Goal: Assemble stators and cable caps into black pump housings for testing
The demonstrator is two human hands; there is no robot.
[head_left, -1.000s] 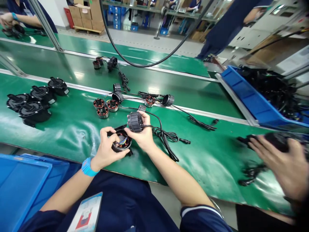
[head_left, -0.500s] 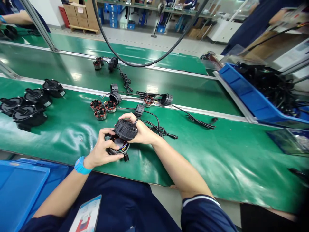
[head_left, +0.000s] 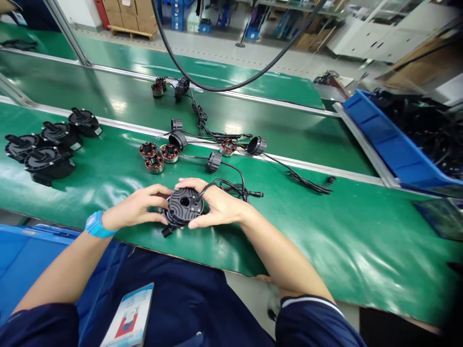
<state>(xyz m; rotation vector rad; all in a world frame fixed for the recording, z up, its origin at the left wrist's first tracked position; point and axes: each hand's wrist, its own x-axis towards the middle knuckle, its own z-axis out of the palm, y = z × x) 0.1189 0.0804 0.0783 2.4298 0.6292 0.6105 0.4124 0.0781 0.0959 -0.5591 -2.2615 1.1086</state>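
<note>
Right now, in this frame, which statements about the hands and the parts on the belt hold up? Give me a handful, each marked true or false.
1. The left hand and the right hand both grip the black round part at the green belt. True.
2. The left wrist wears a red band. False: the wristband is blue.
3. Three copper-wound stators lie in a cluster beyond the hands. True.
4. The bin on the right is empty. False: the blue bin holds a tangle of black parts.
5. The finished housings sit on the person's right. False: the black housings sit far left.
</note>
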